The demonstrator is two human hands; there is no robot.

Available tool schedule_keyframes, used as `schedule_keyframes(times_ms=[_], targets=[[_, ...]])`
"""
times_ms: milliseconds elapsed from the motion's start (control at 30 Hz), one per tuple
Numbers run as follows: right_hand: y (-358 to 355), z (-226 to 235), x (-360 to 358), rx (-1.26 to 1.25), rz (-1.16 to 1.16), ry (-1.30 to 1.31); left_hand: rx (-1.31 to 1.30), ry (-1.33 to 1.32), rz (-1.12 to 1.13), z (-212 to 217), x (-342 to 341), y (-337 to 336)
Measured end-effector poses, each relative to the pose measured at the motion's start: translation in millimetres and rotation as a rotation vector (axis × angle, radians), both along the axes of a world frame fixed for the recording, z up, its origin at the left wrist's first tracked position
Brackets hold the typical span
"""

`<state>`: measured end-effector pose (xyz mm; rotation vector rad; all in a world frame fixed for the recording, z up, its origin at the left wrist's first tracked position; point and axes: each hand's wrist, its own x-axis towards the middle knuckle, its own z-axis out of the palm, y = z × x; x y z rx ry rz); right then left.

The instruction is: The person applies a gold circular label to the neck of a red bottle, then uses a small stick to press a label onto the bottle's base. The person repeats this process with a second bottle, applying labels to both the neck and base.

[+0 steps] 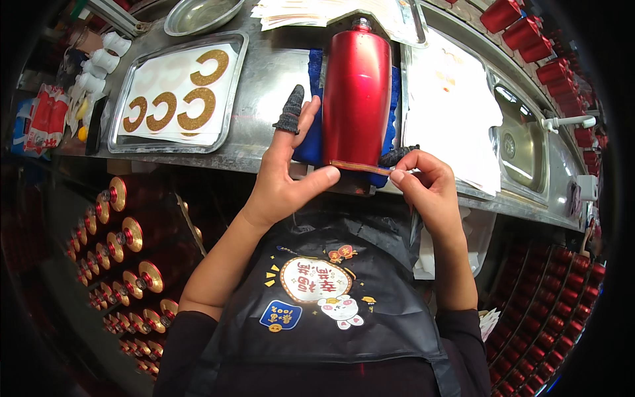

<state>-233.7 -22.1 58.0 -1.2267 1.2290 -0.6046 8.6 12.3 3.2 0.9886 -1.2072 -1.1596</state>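
A glossy red bottle lies on a blue cloth on the metal counter, its neck pointing away from me and its base at the near edge. Along the base runs a thin gold-brown strip. My right hand pinches the strip's right end between thumb and fingers. At the other end, my left hand has its fingers stretched and apart, the thumb tip by the strip's left end. Dark finger covers are worn on a finger of each hand.
A metal tray with gold C-shaped pieces on white sheets stands left, near a round metal bowl. White sheets lie right, before a sink with a white faucet. Rows of red bottles stand below the counter.
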Motion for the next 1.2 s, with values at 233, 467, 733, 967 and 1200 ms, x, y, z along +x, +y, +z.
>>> schedule_keyframes(times_ms=[233, 467, 733, 967, 1200], targets=[[4.7, 3.8, 2.1, -0.018, -0.017, -0.035, 0.076, 0.098, -0.027, -2.1, -7.4, -3.0], [4.6, 1.9, 3.7, -0.039, -0.025, -0.042, 0.106, 0.137, -0.045, -4.1, -5.2, -2.6], [3.6, 3.7, 3.5, -0.022, -0.022, -0.070, 0.182, 0.296, -0.053, -1.4, -3.1, -3.3], [2.9, 1.2, 3.0, -0.021, -0.027, -0.098, 0.112, 0.208, -0.047, -2.4, -7.4, -3.8], [2.8, -1.4, 0.5, -0.016, -0.026, -0.123, 0.120, 0.183, -0.059, -0.5, -6.8, -4.4]])
